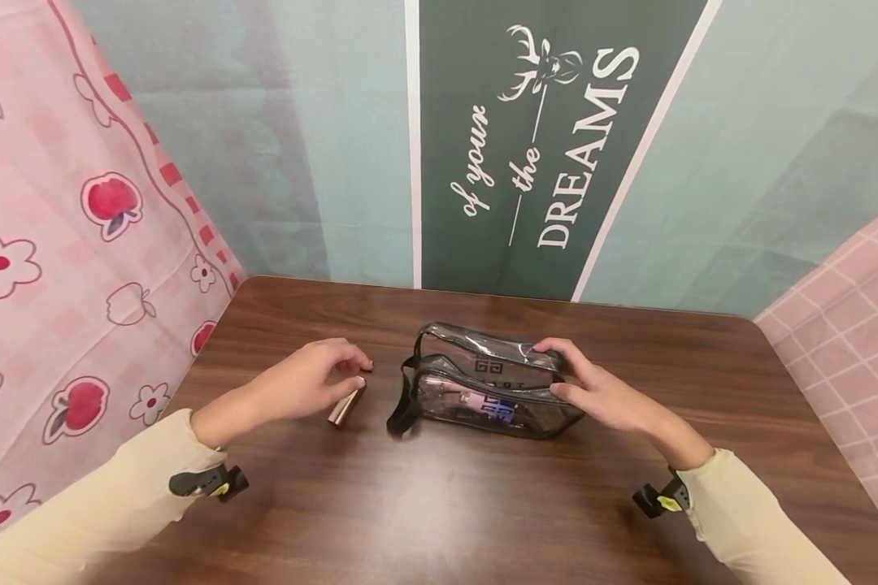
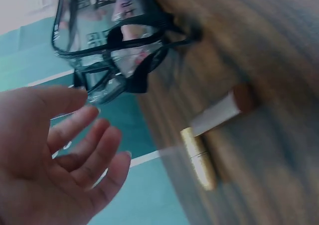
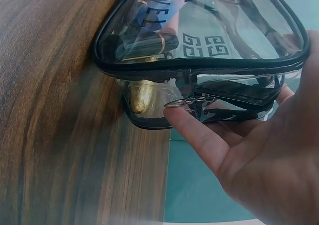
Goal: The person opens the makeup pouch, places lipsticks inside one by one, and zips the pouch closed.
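A clear cosmetic bag (image 1: 497, 382) with black trim and its top opened lies on the table. My right hand (image 1: 603, 394) grips its right end, thumb on the front edge and fingers on the back one. In the right wrist view, a finger touches the metal zipper pull (image 3: 189, 102). Left of the bag, my left hand (image 1: 310, 378) hovers with loosely bent fingers, holding nothing. Under its fingertips lies a shiny rose-gold tube (image 1: 346, 406). The left wrist view shows a small gold tube (image 2: 199, 160) beside a pale tube with a brown end (image 2: 217, 115).
Inside the bag are a dark tube with a gold ring (image 3: 147, 45), a gold rounded item (image 3: 142, 98) and a pink and blue item (image 1: 493, 406). A black strap loop (image 1: 402, 410) hangs off the bag's left end. Printed curtains (image 1: 336, 162) stand behind the wooden table (image 1: 424, 512).
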Available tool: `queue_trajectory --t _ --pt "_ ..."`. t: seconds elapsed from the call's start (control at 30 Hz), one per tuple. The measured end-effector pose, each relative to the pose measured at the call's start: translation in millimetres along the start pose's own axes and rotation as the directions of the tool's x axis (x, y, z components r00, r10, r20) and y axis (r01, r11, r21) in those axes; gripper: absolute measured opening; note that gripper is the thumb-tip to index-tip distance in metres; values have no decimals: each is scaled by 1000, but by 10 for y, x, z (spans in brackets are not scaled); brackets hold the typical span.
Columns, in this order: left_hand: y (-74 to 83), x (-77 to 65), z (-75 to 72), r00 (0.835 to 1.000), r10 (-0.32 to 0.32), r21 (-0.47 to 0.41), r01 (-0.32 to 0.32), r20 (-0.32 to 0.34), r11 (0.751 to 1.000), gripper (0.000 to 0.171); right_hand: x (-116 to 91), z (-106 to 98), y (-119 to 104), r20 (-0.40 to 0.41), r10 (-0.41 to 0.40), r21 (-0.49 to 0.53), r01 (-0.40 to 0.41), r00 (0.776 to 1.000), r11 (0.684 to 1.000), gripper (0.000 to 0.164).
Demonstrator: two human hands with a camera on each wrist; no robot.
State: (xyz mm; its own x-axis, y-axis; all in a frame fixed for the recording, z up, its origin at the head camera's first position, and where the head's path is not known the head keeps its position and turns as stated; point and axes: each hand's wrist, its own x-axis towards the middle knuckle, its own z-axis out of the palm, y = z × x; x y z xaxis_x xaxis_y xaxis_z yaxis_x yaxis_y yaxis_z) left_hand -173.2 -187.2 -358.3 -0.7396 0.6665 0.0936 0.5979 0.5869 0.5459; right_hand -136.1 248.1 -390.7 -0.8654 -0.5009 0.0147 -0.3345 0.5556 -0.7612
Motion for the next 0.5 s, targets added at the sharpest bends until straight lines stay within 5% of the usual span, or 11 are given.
queue_trajectory --t 0.17,0.33,0.5 --pt "-86 -51 129 993 -119 7 119 -10 993 13 -7 4 4 3 -9 11 9 1000 1000 53" --pt "-161 -103 237 968 -251 38 250 24 968 30 -8 5 18 -2 -13 10 13 1000 1000 54" --pt "-206 -131 332 950 -312 76 310 20 948 45 -7 1 24 1 -16 16 16 1000 1000 54"
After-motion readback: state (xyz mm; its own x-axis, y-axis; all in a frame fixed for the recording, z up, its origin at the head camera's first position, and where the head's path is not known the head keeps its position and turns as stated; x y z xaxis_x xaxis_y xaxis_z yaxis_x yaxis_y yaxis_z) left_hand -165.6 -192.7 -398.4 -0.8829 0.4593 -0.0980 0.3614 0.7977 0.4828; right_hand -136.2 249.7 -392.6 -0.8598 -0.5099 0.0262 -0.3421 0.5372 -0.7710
